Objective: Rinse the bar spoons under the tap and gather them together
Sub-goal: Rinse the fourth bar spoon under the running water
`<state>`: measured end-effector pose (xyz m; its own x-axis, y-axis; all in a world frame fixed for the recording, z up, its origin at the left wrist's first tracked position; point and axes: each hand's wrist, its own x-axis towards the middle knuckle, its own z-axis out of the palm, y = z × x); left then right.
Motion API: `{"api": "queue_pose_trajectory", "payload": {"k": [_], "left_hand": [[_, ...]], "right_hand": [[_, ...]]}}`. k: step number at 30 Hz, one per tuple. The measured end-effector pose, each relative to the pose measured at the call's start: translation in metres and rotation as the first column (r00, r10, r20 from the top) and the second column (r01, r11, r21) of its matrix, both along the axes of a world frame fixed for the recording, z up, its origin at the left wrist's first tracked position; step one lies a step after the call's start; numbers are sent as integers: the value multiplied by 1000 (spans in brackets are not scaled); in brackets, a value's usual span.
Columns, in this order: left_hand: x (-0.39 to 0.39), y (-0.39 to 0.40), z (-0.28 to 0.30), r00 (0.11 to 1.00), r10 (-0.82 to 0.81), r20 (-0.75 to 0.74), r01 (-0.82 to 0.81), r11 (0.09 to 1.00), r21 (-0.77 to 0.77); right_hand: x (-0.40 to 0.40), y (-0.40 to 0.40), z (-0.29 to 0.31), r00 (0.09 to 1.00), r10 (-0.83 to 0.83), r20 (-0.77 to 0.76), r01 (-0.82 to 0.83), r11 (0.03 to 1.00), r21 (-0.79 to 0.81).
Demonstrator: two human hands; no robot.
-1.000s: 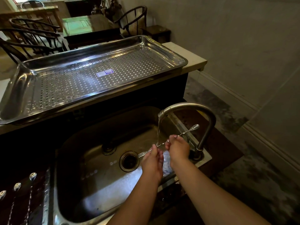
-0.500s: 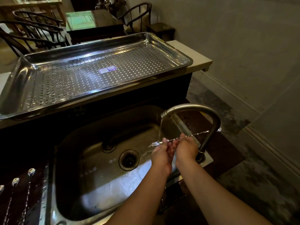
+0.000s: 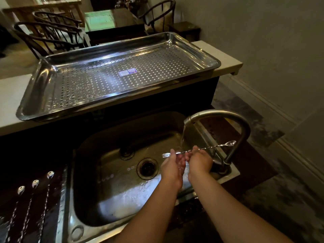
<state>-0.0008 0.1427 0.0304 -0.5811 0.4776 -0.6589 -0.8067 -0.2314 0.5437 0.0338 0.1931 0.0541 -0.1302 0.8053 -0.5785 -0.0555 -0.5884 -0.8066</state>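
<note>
A thin twisted bar spoon [image 3: 213, 147] lies almost level under the running tap [image 3: 219, 114], over the steel sink [image 3: 112, 174]. Its fork end points left and its bowl points right, in front of the tap's neck. My left hand [image 3: 172, 166] holds it near the fork end. My right hand [image 3: 199, 161] grips its middle, just right of the water stream. Three more bar spoons [image 3: 35, 195] lie side by side on the dark counter left of the sink, bowls pointing away from me.
A large perforated steel tray [image 3: 42, 81] sits on the raised white ledge [image 3: 10, 95] behind the sink. Past it stand dark wooden chairs [image 3: 50, 34] and a table [image 3: 105, 18]. A grey wall and stone floor lie to the right.
The spoon slid right through my hands, then back a little left, so the fork end now shows past my left hand. Both hands shifted slightly right and the view tilted down.
</note>
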Motion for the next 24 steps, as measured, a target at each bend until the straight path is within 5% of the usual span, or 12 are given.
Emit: {"api": "queue_pose_trajectory", "payload": {"k": [9,14,16,18,21,24], "left_hand": [[-35,-71,0,992,97,-80,-113,966,-232],[-44,-114,8,987,-54,-150,-6,927,-374],[-45,-133,13,889,-258,-379,1,828,-561],[-49,-154,19,639,-553,-535,-119,615,-779],[-59,-183,27,380,-790,-482,-321,376,-869],[-73,-206,30,319,-883,-344,-359,223,-906]], "right_hand": [[-44,-65,-12,981,195,8,-195,979,-54],[-64,-103,-21,939,333,81,-326,941,-95],[-71,-116,-22,906,404,126,-395,914,-93],[-78,-128,-22,884,453,115,-440,890,-118],[-89,-144,-20,857,509,81,-499,858,-121],[-99,-163,-18,801,589,110,-579,808,-107]]}}
